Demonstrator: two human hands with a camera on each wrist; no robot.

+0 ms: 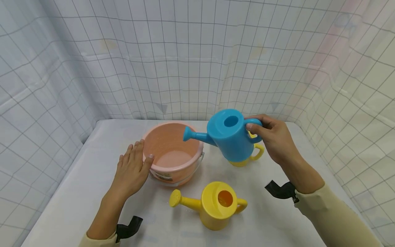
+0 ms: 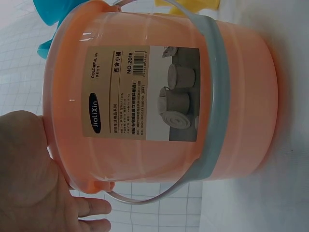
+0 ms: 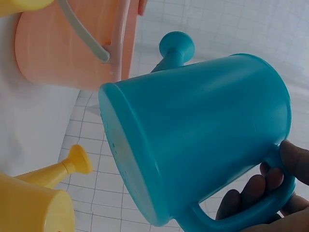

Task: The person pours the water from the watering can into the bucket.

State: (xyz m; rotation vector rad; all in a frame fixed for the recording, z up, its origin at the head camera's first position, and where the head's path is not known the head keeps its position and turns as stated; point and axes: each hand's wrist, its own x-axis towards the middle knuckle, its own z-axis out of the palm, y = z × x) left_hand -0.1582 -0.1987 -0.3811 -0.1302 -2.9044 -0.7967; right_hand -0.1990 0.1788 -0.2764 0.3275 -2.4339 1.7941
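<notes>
My right hand (image 1: 274, 139) grips the handle of a blue watering can (image 1: 232, 144), fingers through the loop and thumb on top. The can is lifted and slightly tilted, its spout head above the right side of a pink bucket (image 1: 185, 176). My left hand (image 1: 131, 173) rests against the bucket's left rim with straight fingers, the thumb over the edge. A label (image 2: 140, 94) and a grey handle (image 2: 215, 96) show on the bucket in the left wrist view. No water is visible leaving the spout.
A yellow watering can (image 1: 213, 218) stands in front, its spout toward the left. Another yellow watering can (image 1: 259, 152) is mostly hidden behind the blue one. The white table (image 1: 102, 147) is enclosed by white checked curtains (image 1: 172, 61).
</notes>
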